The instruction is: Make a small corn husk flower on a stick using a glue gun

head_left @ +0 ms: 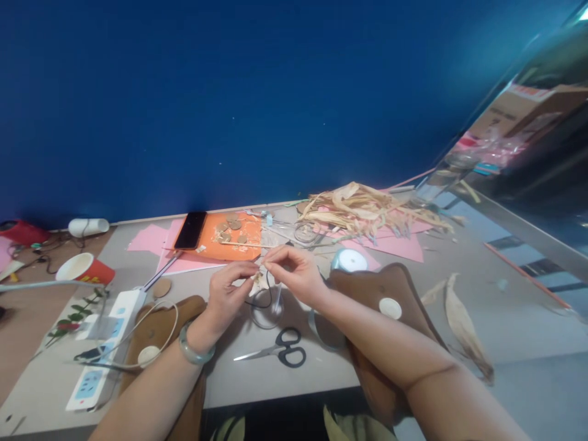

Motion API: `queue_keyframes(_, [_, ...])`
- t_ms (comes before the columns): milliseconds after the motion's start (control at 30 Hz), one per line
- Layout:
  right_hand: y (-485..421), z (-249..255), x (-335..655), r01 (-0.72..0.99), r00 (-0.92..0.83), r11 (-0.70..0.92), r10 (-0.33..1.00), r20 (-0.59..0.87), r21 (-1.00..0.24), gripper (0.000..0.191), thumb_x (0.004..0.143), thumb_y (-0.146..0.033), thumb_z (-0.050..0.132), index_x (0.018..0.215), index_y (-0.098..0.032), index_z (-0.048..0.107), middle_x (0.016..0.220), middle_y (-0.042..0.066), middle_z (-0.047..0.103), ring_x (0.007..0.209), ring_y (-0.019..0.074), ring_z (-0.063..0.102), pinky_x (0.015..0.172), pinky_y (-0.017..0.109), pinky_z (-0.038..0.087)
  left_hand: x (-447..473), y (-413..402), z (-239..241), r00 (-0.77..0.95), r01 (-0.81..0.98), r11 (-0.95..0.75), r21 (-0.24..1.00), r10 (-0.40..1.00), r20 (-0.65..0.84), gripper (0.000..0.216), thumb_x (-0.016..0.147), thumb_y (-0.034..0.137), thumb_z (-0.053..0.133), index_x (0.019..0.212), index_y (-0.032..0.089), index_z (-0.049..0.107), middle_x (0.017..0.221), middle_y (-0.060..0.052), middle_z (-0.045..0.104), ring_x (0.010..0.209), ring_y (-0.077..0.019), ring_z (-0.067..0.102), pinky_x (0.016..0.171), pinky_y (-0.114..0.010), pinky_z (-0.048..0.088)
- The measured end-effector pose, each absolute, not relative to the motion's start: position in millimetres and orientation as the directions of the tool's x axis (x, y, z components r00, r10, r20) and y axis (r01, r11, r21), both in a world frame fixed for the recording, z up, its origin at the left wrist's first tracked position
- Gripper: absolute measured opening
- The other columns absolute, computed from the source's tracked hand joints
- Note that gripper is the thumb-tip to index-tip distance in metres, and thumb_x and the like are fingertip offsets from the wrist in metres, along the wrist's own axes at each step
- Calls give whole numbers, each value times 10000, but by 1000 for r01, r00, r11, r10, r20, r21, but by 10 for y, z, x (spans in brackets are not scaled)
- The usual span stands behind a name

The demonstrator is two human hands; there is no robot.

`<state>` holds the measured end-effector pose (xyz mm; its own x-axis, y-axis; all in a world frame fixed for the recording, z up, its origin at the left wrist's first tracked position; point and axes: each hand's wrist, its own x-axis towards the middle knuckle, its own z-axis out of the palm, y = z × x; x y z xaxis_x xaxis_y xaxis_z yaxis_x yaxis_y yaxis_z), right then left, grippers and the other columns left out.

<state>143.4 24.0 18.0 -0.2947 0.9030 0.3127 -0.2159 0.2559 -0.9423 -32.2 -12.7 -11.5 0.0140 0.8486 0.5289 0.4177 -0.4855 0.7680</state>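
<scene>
Cool, fairly even light; soft, wide-angle picture.
Beyond the scissors [285, 352], the blue partition [275, 110] is navy, lifting to a teal sheen far right, near a small white glare [584, 15]. Soft shadow lies left of the scissors. Just past them, detail between left hand [228, 297] and right hand [298, 272] blurs; far right, the cardboard box [512, 116] looks stretched, smeared.

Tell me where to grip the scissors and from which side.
Take the scissors by the black handles, likely best with the right hand from the near right side. They lie flat on the table, handles to the right, blades pointing left, so the tips face away from that approach.
</scene>
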Motion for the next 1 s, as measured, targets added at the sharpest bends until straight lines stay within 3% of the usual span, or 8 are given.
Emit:
queue_keyframes(333, [167, 194, 1422, -168, -315, 382, 853, 417, -909, 176, 806, -322, 702, 717, -182, 642, 792, 61, 709, 755, 166, 658, 674, 299, 530, -316, -157, -40, -31, 414, -484, 771, 839, 544, 59, 787, 234, 673, 778, 194, 716, 828, -67, 751, 781, -188, 695, 740, -315, 554])
queue_keyframes(800, [118, 206, 1411, -135, -348, 455, 810, 472, -880, 137, 836, -280, 665, 740, -182, 659, 795, 67, 720, 753, 166, 665, 649, 287, 520, -309, -185, -50, -53, 424, -434, 794, 864, 501, 144, 765, 256, 691, 886, 184, 723, 849, -59, 752, 777, -186, 698, 727, -291, 551])
queue_keyframes(1000, [141, 226, 1416, -110, -316, 461, 824, 471, -880, 124, 826, -270, 669, 731, -190, 663, 781, 56, 715, 732, 160, 657, 616, 270, 508, -331, -185, -48, 24, 448, -519, 728, 821, 570, 68, 800, 202, 649, 831, 191, 708, 805, -39, 738, 747, -161, 677, 714, -263, 532])
